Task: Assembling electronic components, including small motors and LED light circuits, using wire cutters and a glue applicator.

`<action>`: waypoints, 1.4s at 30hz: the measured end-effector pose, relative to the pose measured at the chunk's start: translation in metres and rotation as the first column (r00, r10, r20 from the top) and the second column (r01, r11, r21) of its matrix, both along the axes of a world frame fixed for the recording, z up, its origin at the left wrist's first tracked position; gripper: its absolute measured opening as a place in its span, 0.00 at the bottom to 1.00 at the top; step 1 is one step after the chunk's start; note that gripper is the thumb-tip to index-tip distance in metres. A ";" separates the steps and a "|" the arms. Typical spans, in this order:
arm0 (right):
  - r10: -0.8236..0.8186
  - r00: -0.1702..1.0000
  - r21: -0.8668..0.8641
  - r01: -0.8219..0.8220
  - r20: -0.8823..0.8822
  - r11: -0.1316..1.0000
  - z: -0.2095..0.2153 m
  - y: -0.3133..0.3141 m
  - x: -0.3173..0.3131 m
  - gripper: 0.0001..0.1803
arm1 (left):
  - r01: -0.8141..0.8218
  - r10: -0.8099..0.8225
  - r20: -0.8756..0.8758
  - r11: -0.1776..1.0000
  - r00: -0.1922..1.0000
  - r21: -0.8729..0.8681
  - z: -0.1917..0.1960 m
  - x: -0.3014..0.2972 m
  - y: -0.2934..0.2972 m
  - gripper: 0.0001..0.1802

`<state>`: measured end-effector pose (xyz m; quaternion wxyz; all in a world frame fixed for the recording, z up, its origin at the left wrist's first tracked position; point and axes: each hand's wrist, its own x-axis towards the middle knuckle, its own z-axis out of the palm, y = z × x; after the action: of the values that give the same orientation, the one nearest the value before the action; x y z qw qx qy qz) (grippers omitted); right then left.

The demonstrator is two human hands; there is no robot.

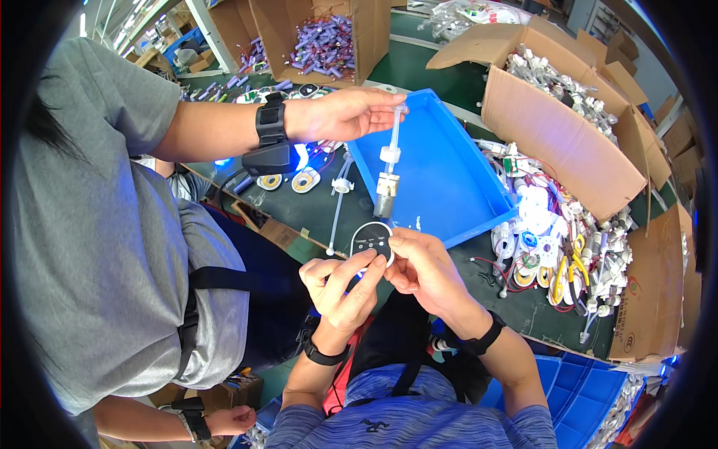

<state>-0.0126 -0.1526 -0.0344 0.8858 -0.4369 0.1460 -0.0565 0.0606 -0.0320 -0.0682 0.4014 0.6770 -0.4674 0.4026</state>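
Observation:
A small rounded control panel [369, 238], black-faced with a white rim and several small buttons, is held between my two hands. My left hand [342, 288] has its fingers closed at the panel's lower edge, a fingertip on its face. My right hand [425, 271] pinches the panel's right side. Just beyond it, a co-worker's hand [351, 114] reaches in from the left and holds up a clear tube [395, 135]. A white collar and a small silver cylindrical motor [386, 196] hang from that tube, close above the panel.
A blue tray [441, 172] lies behind the motor. To the right is a heap of wired parts [546, 247] beside an open carton [561, 127] of fittings. Another carton holds purple battery cells [325, 46]. A second tube assembly [340, 194] and round pads [305, 179] lie left.

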 end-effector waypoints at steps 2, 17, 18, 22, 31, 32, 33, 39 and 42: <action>0.018 1.000 -0.009 -0.018 -0.012 1.000 0.000 0.000 -0.001 0.11 | 0.002 -0.002 -0.006 1.000 1.000 -0.008 -0.001 0.000 0.000 0.19; -0.006 1.000 0.002 0.006 0.018 1.000 0.001 0.002 -0.005 0.13 | 0.010 -0.010 -0.009 1.000 1.000 -0.019 0.002 -0.006 -0.001 0.19; -0.008 1.000 0.002 0.008 0.020 1.000 0.001 0.002 -0.006 0.13 | 0.012 -0.012 -0.008 1.000 1.000 -0.018 0.002 -0.006 -0.001 0.19; 0.003 1.000 0.006 -0.003 0.020 1.000 0.000 0.002 -0.007 0.13 | 0.013 -0.013 -0.005 1.000 1.000 -0.016 0.002 -0.008 0.000 0.19; 0.013 1.000 0.000 -0.013 0.025 1.000 0.000 0.002 -0.007 0.13 | -0.004 0.005 0.010 1.000 1.000 -0.022 0.005 -0.011 0.001 0.21; 0.017 1.000 -0.003 -0.017 0.025 1.000 0.000 0.002 -0.007 0.13 | -0.009 0.010 0.009 1.000 1.000 -0.028 0.005 -0.011 0.001 0.21; 0.017 1.000 -0.002 -0.017 0.025 1.000 0.000 0.002 -0.008 0.13 | -0.010 0.010 0.009 1.000 1.000 -0.028 0.005 -0.012 0.001 0.21; -0.015 0.999 -0.098 0.011 -0.042 0.995 0.013 0.005 -0.007 0.13 | -0.004 0.005 0.011 1.000 1.000 -0.029 0.005 -0.012 0.000 0.21; -0.036 0.999 -0.132 0.033 -0.021 0.991 0.013 0.005 -0.006 0.14 | -0.009 0.010 0.010 1.000 1.000 -0.024 0.005 -0.012 -0.001 0.21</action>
<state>-0.0185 -0.1471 -0.0213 0.8521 -0.4925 0.1600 -0.0763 0.0487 -0.0329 -0.0632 0.4053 0.6722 -0.4613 0.4136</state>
